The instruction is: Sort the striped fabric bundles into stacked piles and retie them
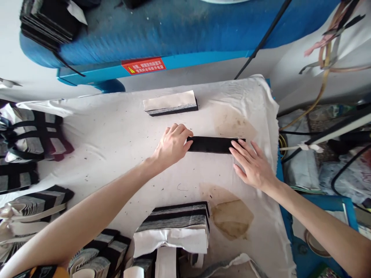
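Note:
A black fabric strip [211,144] lies lengthwise across the white cloth-covered table, in front of me. My left hand [174,143] pinches its left end between thumb and fingers. At the other end, my right hand [252,164] rests with fingers stretched out, the fingertips touching the strip. Beyond the strip sits a narrow stack of pieces [171,102], pale on top with dark layers below. Closer to me is a larger stack of black and grey strips [176,216], with a crumpled white piece [171,241] along its near side.
Tied bundles of dark and grey pieces [37,133] line the table's left side. A blue padded board [174,31] with a red warning label [144,66] spans the back. Cords and a hose [323,85] hang at the right. Brown stains [232,218] mark the cloth.

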Tool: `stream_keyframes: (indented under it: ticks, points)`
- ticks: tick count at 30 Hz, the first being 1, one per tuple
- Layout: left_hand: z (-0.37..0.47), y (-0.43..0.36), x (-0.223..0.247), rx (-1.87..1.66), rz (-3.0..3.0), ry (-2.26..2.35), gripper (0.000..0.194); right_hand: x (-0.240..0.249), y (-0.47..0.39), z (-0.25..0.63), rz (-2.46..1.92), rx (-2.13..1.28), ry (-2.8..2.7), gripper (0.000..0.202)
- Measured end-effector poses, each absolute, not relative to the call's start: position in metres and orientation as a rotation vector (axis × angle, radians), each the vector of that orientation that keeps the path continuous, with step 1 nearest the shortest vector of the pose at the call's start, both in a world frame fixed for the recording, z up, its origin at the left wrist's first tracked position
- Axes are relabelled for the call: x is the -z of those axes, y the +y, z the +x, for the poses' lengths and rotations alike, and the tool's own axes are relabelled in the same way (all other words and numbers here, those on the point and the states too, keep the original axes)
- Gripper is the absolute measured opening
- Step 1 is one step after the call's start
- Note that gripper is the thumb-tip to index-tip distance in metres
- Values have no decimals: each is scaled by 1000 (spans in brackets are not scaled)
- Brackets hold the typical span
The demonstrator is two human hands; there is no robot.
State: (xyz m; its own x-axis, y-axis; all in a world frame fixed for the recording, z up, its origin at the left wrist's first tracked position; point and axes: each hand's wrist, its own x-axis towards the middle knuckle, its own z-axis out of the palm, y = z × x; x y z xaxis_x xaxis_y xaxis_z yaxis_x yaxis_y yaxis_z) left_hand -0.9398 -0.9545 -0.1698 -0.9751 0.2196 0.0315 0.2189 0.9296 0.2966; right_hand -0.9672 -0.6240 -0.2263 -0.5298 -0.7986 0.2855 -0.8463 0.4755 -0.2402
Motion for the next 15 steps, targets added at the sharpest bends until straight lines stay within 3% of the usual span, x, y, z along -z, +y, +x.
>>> stream_keyframes:
  ticks: [15]
  points:
    - [-941, -956, 166, -339, 469, 3153, 10, 225, -624, -967, 1459, -540, -2587, 86]
